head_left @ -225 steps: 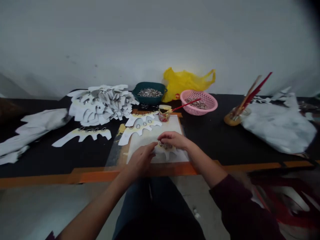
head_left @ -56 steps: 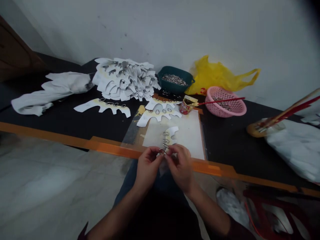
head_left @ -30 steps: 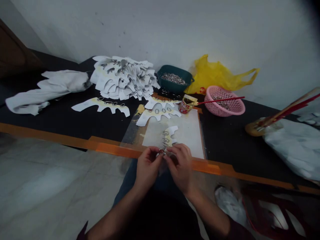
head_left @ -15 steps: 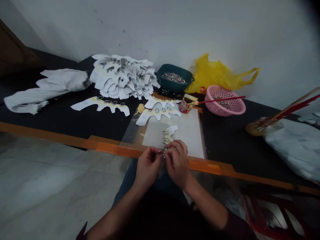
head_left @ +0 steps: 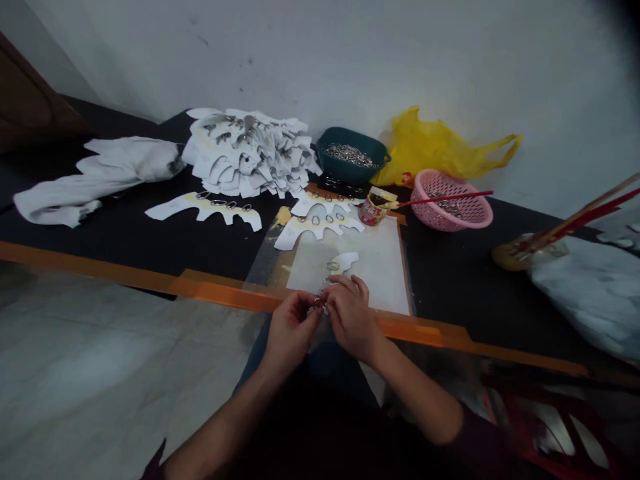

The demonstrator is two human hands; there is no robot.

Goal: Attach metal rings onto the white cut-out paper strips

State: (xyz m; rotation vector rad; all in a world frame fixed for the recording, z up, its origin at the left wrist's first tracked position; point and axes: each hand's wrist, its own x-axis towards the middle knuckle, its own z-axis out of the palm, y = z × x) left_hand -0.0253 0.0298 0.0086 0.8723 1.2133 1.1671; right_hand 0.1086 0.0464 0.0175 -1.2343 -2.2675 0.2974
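Pinching a small metal loop (head_left: 318,302) between thumb and forefinger, the left hand (head_left: 291,327) sits just over the orange table edge (head_left: 425,332), its other fingers curled in behind. The right hand (head_left: 353,320) is close beside it, its fingers (head_left: 350,288) bent forward and their tips reaching toward the loop; whether they grip anything cannot be told, since the hand hides what lies beneath. The loop sits at the lower end of a curved white paper cutout (head_left: 345,261), which lies across a pale board (head_left: 373,267) and runs under the right hand's fingers. Another metal loop (head_left: 333,265) sits on the cutout's yellow-stained strip. Beyond the board, two more cutouts with rows of loops (head_left: 320,227) overlap near a small glue jar (head_left: 373,210), with a red-handled brush (head_left: 445,197) resting across it and reaching the rim of a pink plastic basket (head_left: 475,217), which holds metal loops. A dark green tub (head_left: 349,167) full of loops stands behind the jar, and a yellow plastic bag (head_left: 435,150) lies against the wall beside it. To the left are a single looped cutout (head_left: 204,208) and a heaped pile of cutouts (head_left: 249,152), with a rolled white bundle (head_left: 100,177) farther out. A white bundle (head_left: 590,300) lies on the black tabletop (head_left: 450,267) at the right.
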